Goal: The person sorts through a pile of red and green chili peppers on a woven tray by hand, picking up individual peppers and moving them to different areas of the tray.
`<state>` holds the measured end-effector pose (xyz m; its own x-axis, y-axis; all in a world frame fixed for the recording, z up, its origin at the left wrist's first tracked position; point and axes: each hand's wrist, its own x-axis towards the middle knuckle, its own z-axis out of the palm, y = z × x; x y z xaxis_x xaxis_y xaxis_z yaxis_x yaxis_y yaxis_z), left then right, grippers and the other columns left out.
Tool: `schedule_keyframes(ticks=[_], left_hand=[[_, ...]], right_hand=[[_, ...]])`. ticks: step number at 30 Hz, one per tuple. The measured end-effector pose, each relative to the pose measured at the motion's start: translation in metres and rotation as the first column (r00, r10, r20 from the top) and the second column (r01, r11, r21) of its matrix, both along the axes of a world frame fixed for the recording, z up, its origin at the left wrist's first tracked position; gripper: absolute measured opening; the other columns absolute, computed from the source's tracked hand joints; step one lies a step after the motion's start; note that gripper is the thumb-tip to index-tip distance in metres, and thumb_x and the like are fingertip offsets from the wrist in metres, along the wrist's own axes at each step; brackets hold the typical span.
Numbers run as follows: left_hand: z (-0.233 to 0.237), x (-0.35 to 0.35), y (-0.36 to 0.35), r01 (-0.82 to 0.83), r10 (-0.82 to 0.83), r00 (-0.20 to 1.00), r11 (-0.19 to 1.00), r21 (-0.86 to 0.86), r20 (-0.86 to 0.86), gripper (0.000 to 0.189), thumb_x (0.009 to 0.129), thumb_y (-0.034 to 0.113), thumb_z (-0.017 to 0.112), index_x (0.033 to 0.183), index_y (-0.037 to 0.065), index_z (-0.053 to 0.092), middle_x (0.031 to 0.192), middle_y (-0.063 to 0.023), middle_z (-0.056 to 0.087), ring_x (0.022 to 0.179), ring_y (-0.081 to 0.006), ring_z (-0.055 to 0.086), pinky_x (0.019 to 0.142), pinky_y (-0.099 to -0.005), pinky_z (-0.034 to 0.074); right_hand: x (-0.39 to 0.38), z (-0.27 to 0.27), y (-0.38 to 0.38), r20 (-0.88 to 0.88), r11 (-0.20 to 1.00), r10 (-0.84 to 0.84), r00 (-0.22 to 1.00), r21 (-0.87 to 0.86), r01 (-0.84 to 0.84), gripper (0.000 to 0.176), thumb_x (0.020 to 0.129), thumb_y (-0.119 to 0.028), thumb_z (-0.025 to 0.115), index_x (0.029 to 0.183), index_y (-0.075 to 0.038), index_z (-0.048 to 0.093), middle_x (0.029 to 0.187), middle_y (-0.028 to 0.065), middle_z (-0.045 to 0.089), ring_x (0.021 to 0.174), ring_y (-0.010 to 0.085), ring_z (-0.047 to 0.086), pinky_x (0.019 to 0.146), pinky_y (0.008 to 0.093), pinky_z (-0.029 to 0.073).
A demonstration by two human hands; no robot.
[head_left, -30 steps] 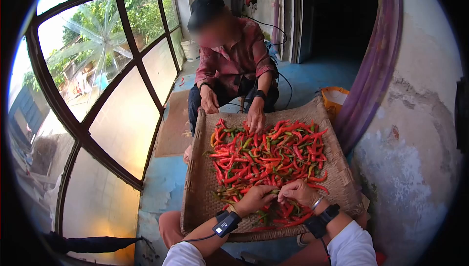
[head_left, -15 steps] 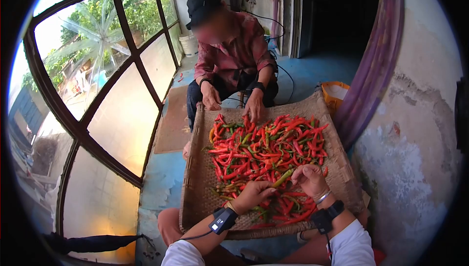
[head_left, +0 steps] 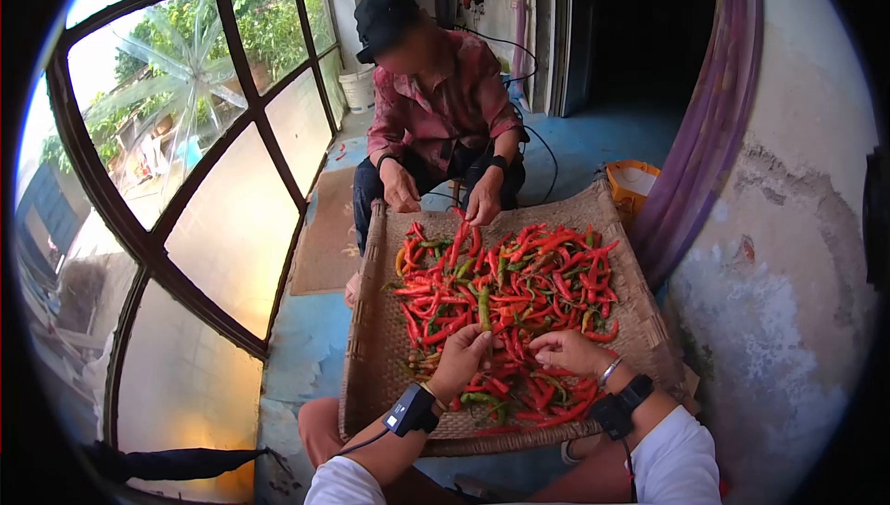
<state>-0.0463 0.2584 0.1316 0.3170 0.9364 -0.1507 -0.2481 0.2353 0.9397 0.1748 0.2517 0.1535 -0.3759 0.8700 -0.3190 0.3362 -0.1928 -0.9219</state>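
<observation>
My left hand (head_left: 461, 361) pinches a green chili pepper (head_left: 484, 308) by its lower end, and the pepper points up and away from me. To its right, my right hand (head_left: 573, 353) is low over the pile of red chili peppers (head_left: 547, 287), fingertips drawn together. Whatever those fingertips may hold is too small to make out. The pile, with some green peppers mixed in, lies on a shallow woven tray (head_left: 375, 394) in front of me.
Across the tray sits a person (head_left: 445, 97) in a dark cap, one hand (head_left: 484, 197) at red peppers by the far edge. An orange-rimmed bucket (head_left: 632, 180) stands beyond the tray's right corner. Paned windows (head_left: 222, 217) line the left; a purple curtain (head_left: 700, 134) hangs right.
My left hand has turned the green pepper from slanting right to nearly upright and shifted slightly left. My right hand has moved left and down to the pile. The other person's hand has lifted red peppers.
</observation>
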Motion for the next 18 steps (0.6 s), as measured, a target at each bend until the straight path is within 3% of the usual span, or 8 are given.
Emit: schedule_keyframes(ticks=[2, 5, 8, 10, 11, 13, 14, 18], left_hand=[[-0.007, -0.002, 0.003, -0.059, 0.058, 0.997, 0.998, 0.0, 0.056, 0.015, 0.089, 0.016, 0.041, 0.094, 0.005, 0.05, 0.079, -0.0038, 0.059, 0.049, -0.0048, 0.047, 0.045, -0.0179, 0.04], [-0.013, -0.005, 0.007, -0.141, 0.138, 0.986, 0.99, 0.028, 0.094, 0.021, 0.09, 0.024, 0.039, 0.093, 0.005, 0.049, 0.086, -0.0067, 0.059, 0.051, -0.0059, 0.048, 0.046, -0.0182, 0.041], [-0.022, -0.006, 0.008, -0.204, 0.246, 0.926, 0.964, -0.169, 0.285, 0.036, 0.09, 0.035, 0.032, 0.101, 0.004, 0.047, 0.084, -0.0068, 0.059, 0.055, -0.0077, 0.05, 0.05, -0.0181, 0.041], [-0.021, -0.006, 0.006, 0.035, 0.063, 0.936, 0.963, -0.269, 0.347, 0.052, 0.088, 0.046, 0.027, 0.109, 0.002, 0.044, 0.086, -0.007, 0.059, 0.059, -0.0087, 0.052, 0.053, -0.0192, 0.043], [-0.02, -0.002, 0.003, 0.029, 0.069, 0.938, 0.962, -0.273, 0.341, 0.052, 0.088, 0.046, 0.027, 0.109, 0.002, 0.044, 0.086, -0.007, 0.059, 0.059, -0.0087, 0.052, 0.053, -0.0192, 0.043], [-0.013, 0.007, -0.008, 0.336, -0.329, 0.942, 0.918, -0.209, 0.07, 0.059, 0.087, 0.049, 0.025, 0.115, 0.0, 0.041, 0.086, -0.006, 0.059, 0.063, -0.0088, 0.054, 0.056, -0.02, 0.044], [-0.016, 0.009, -0.009, 0.42, -0.418, 0.907, 0.884, -0.207, 0.055, 0.058, 0.087, 0.049, 0.03, 0.117, 0.0, 0.041, 0.086, -0.0046, 0.059, 0.064, -0.0084, 0.054, 0.059, -0.0199, 0.044], [-0.019, 0.016, -0.01, 0.493, -0.504, 0.863, 0.853, -0.17, -0.025, 0.051, 0.085, 0.044, 0.041, 0.113, 0.002, 0.046, 0.088, -0.003, 0.058, 0.067, -0.0077, 0.054, 0.061, -0.0196, 0.044]], right_hand=[[0.006, 0.01, 0.003, 0.281, 0.927, 0.318, 0.906, 0.107, -0.359, 0.035, 0.079, -0.02, 0.055, 0.109, -0.002, 0.052, 0.086, 0.0078, 0.06, 0.075, 0.0152, 0.057, 0.069, 0.0251, 0.045], [0.016, 0.017, 0.012, 0.49, 0.863, 0.436, 0.755, 0.008, -0.505, 0.042, 0.076, -0.032, 0.058, 0.106, -0.002, 0.053, 0.089, 0.0103, 0.061, 0.083, 0.0205, 0.057, 0.074, 0.0299, 0.044], [0.023, -0.015, 0.015, 0.529, 0.88, 0.386, 0.756, 0.035, -0.474, 0.047, 0.073, -0.037, 0.058, 0.106, -0.003, 0.054, 0.092, 0.0131, 0.06, 0.086, 0.024, 0.057, 0.075, 0.0321, 0.044], [0.023, -0.033, 0.012, 0.519, 0.898, 0.359, 0.775, 0.036, -0.439, 0.046, 0.073, -0.036, 0.059, 0.105, -0.003, 0.054, 0.092, 0.0134, 0.06, 0.087, 0.0249, 0.057, 0.076, 0.0327, 0.043], [0.021, -0.041, 0.011, 0.575, 0.867, 0.413, 0.706, -0.012, -0.498, 0.046, 0.072, -0.036, 0.059, 0.106, -0.004, 0.054, 0.093, 0.0137, 0.059, 0.088, 0.0259, 0.056, 0.077, 0.0333, 0.043], [0.017, -0.05, 0.008, 0.611, 0.837, 0.461, 0.643, -0.058, -0.545, 0.046, 0.071, -0.035, 0.06, 0.106, -0.006, 0.055, 0.094, 0.014, 0.059, 0.088, 0.027, 0.056, 0.077, 0.0339, 0.043], [0.016, -0.051, 0.007, 0.631, 0.828, 0.462, 0.623, -0.054, -0.559, 0.045, 0.071, -0.035, 0.06, 0.105, -0.007, 0.055, 0.093, 0.0138, 0.059, 0.088, 0.0275, 0.056, 0.077, 0.0346, 0.043], [0.016, -0.059, 0.007, 0.707, 0.781, 0.486, 0.513, -0.088, -0.618, 0.038, 0.07, -0.034, 0.061, 0.098, -0.009, 0.058, 0.088, 0.0127, 0.06, 0.085, 0.0277, 0.056, 0.072, 0.0365, 0.043]])
